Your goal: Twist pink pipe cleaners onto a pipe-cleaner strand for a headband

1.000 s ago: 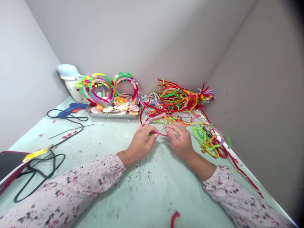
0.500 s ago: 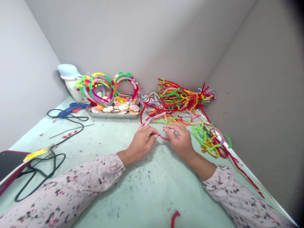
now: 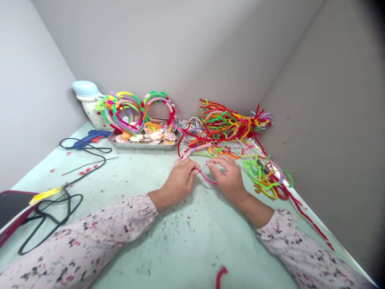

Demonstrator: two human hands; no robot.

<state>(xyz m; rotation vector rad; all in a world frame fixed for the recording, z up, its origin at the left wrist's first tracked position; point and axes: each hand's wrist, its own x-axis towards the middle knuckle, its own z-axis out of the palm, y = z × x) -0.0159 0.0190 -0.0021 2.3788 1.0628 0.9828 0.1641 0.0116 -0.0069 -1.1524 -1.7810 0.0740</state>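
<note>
Between my hands is a headband (image 3: 197, 149), its arch wrapped in pink and lilac fuzzy pipe cleaner, with a thin bare grey stretch toward its right end. My left hand (image 3: 179, 179) is closed, thumb and forefinger pinching the headband near its end. From those fingertips a magenta pipe cleaner (image 3: 207, 178) curves down and right toward my other palm. My right hand (image 3: 230, 176) pinches the bare grey part between thumb and forefinger. The left fingers hide part of the band.
Behind stands a metal tray (image 3: 144, 147) of seashells with finished headbands on it. Piled pipe cleaners (image 3: 228, 124) lie at back right. A blue glue gun (image 3: 92, 137), its black cord (image 3: 72, 182) and a white cup (image 3: 90, 108) are left. A red scrap (image 3: 221, 275) lies in front.
My left fingers have drawn closer together at the band's end. The magenta pipe cleaner now hangs in a lower, longer curve. My right hand has barely moved.
</note>
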